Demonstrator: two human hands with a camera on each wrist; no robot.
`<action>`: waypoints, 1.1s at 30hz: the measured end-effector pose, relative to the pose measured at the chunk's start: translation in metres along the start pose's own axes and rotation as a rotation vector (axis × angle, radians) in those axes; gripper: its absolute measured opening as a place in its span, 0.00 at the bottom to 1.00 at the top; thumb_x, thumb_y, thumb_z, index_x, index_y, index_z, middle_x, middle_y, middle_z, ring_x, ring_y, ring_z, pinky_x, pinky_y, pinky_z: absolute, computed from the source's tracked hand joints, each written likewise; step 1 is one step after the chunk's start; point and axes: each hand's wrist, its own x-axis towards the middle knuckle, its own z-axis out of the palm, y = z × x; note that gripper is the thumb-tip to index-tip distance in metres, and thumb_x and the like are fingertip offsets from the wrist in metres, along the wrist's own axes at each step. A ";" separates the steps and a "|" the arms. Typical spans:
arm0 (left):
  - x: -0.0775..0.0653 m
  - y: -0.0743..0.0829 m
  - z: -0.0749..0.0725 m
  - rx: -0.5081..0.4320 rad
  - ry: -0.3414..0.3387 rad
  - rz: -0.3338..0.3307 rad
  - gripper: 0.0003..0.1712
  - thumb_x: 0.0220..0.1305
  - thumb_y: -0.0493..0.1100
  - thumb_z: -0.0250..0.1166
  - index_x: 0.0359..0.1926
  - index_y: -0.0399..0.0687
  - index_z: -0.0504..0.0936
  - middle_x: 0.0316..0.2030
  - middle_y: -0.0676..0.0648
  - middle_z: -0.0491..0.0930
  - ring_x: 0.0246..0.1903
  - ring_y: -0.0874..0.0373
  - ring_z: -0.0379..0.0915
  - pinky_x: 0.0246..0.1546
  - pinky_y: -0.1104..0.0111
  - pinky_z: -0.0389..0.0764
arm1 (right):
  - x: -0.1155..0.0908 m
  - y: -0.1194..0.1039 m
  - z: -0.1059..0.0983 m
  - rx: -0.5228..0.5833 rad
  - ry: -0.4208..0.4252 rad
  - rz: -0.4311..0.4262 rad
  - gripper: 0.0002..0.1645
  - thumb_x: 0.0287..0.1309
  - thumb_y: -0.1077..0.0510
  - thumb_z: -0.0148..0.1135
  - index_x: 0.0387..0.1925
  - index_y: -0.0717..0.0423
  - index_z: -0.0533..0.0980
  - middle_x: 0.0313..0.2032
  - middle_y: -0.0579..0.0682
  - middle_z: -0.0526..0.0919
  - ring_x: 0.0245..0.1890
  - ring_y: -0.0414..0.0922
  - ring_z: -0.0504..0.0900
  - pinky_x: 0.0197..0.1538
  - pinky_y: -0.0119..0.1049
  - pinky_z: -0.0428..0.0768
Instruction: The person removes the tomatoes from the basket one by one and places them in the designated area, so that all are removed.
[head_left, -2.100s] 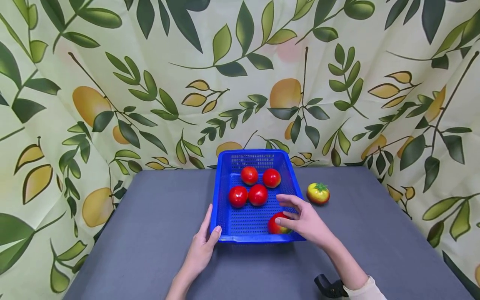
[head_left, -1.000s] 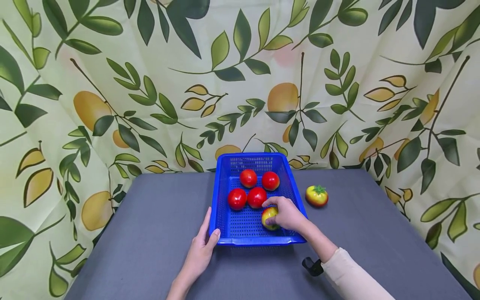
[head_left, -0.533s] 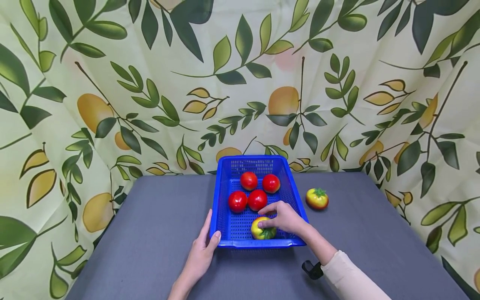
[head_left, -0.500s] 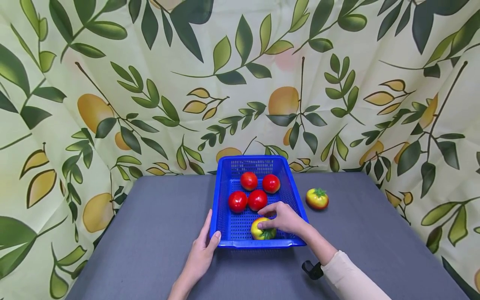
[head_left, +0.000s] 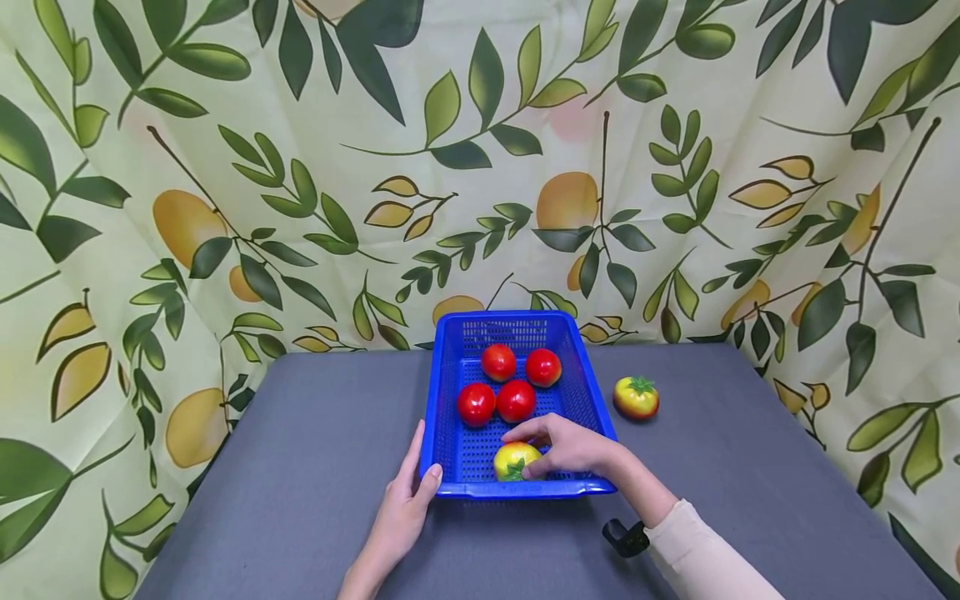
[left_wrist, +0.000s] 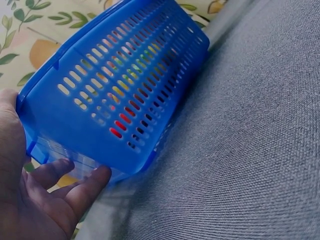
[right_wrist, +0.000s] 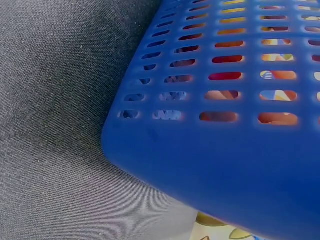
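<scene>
we see a basket (head_left: pixel 525 489) in one strong blue, its walls patterned with rows of slots. four round fruits (head_left: pixel 517 402) inside are red, while a fifth fruit (head_left: pixel 513 457) is mostly yellow, with green at its crown. another fruit (head_left: pixel 636 398) outside runs from yellow to dark red. we find the bench (head_left: pixel 315 467) grey, the leaf-printed backdrop (head_left: pixel 480 183) cream, green and orange, the sleeve (head_left: pixel 697 550) cream, the wrist strap (head_left: pixel 637 540) black.

Entry to the blue plastic basket (head_left: pixel 525 488) is from above, its perforated walls barring the sides. Four red tomatoes (head_left: pixel 516 402) obstruct the far part; the right hand (head_left: pixel 573 446) and a yellow-and-red tomato (head_left: pixel 512 457) block the near part, with floor room to their left. Outside, the left hand (head_left: pixel 401 512) occupies the near left corner; a narrow gap separates the right rim from the outer leafy-topped tomato (head_left: pixel 636 398).
</scene>
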 end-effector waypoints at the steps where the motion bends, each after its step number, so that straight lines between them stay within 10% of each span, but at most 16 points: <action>1: 0.000 0.000 0.000 -0.001 0.000 0.001 0.39 0.74 0.50 0.56 0.78 0.62 0.49 0.73 0.46 0.55 0.67 0.46 0.59 0.64 0.48 0.59 | 0.000 0.000 0.000 0.003 0.006 -0.001 0.29 0.55 0.61 0.71 0.61 0.55 0.77 0.51 0.46 0.80 0.50 0.51 0.75 0.52 0.47 0.75; 33: 0.002 0.001 -0.001 -0.008 -0.018 -0.003 0.39 0.74 0.51 0.56 0.78 0.64 0.48 0.74 0.49 0.53 0.69 0.46 0.57 0.64 0.48 0.59 | 0.003 0.000 0.002 -0.117 0.009 0.035 0.36 0.50 0.63 0.74 0.63 0.53 0.75 0.56 0.47 0.77 0.55 0.51 0.70 0.57 0.55 0.71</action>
